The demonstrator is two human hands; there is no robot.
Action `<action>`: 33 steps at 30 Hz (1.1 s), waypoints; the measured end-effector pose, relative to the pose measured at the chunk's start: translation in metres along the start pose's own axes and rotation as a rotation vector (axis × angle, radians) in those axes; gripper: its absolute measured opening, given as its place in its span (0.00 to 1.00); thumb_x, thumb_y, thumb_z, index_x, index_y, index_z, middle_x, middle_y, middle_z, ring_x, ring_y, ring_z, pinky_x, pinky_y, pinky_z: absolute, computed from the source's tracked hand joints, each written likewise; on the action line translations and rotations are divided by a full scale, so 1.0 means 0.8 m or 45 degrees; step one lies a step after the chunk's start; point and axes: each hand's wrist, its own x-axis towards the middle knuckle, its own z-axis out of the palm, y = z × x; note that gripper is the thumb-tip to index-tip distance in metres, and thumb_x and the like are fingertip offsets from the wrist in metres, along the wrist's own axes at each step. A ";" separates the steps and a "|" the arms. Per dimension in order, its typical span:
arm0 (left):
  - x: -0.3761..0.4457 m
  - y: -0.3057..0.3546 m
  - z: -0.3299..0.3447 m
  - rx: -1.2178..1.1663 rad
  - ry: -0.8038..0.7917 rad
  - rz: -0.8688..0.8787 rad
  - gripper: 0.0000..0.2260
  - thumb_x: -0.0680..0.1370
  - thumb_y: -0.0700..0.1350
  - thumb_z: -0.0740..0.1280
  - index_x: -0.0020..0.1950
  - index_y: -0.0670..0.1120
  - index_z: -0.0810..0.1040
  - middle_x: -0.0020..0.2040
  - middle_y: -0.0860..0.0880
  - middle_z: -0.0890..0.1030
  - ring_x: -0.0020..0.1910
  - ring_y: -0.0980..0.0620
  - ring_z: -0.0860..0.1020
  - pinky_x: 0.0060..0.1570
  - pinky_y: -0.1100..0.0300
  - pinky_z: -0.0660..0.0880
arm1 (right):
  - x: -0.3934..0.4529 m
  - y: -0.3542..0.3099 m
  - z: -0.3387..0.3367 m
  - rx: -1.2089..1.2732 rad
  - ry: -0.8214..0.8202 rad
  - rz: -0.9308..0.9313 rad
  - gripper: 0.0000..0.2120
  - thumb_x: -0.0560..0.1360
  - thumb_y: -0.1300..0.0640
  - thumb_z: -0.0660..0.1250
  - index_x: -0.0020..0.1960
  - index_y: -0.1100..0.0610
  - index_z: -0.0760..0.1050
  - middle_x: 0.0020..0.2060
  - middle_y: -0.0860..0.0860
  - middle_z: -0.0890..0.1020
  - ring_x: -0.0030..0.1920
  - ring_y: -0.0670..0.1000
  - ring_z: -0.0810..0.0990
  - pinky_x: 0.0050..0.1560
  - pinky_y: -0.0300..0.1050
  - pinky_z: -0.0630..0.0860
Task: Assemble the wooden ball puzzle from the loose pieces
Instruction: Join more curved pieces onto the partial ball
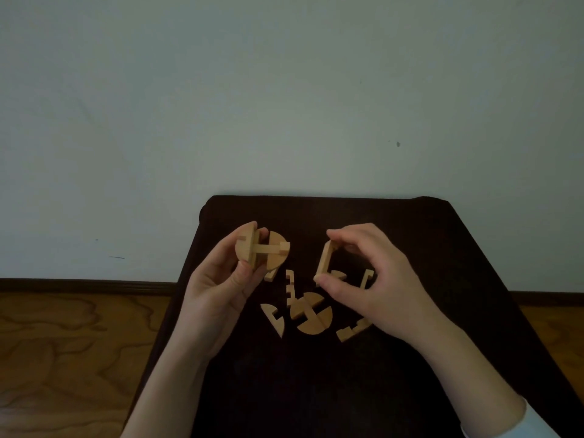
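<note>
My left hand (221, 279) grips a partly built wooden ball (260, 251), two curved halves joined by crossing bars, held above the dark cloth. My right hand (369, 273) pinches a flat curved wooden piece (325, 259) between thumb and fingers, upright, to the right of the ball. Loose pieces lie on the cloth between and below my hands: a notched bar (289, 287), a joined pair of half discs (311, 312), a small notched wedge (274, 317), a notched piece (350, 331) partly under my right hand, and a thin hooked piece (366, 278) behind my right fingers.
The dark cloth (316, 390) covers a narrow table that stands against a pale wall (284, 90). Wooden floor (63, 358) shows to the left and right of it. A white sleeve (518, 422) covers my right forearm at the lower right.
</note>
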 end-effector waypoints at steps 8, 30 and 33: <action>-0.001 0.000 0.001 0.014 0.002 0.004 0.35 0.64 0.54 0.79 0.67 0.43 0.74 0.65 0.43 0.78 0.64 0.45 0.77 0.55 0.59 0.77 | -0.010 0.041 0.003 -0.119 -0.138 0.164 0.32 0.73 0.45 0.71 0.73 0.43 0.63 0.61 0.34 0.70 0.61 0.30 0.67 0.54 0.24 0.63; 0.001 -0.001 -0.004 0.014 -0.001 0.024 0.32 0.67 0.52 0.77 0.67 0.44 0.74 0.65 0.43 0.78 0.64 0.45 0.77 0.54 0.59 0.78 | -0.019 0.078 0.009 -0.348 -0.206 0.218 0.30 0.72 0.44 0.72 0.71 0.49 0.68 0.61 0.39 0.68 0.64 0.40 0.65 0.61 0.35 0.65; 0.001 0.000 -0.004 0.015 -0.005 0.026 0.31 0.68 0.51 0.76 0.68 0.43 0.73 0.65 0.44 0.78 0.64 0.45 0.77 0.54 0.59 0.78 | -0.018 0.079 0.008 -0.351 -0.220 0.216 0.29 0.72 0.43 0.72 0.70 0.49 0.69 0.62 0.40 0.68 0.65 0.41 0.63 0.62 0.35 0.63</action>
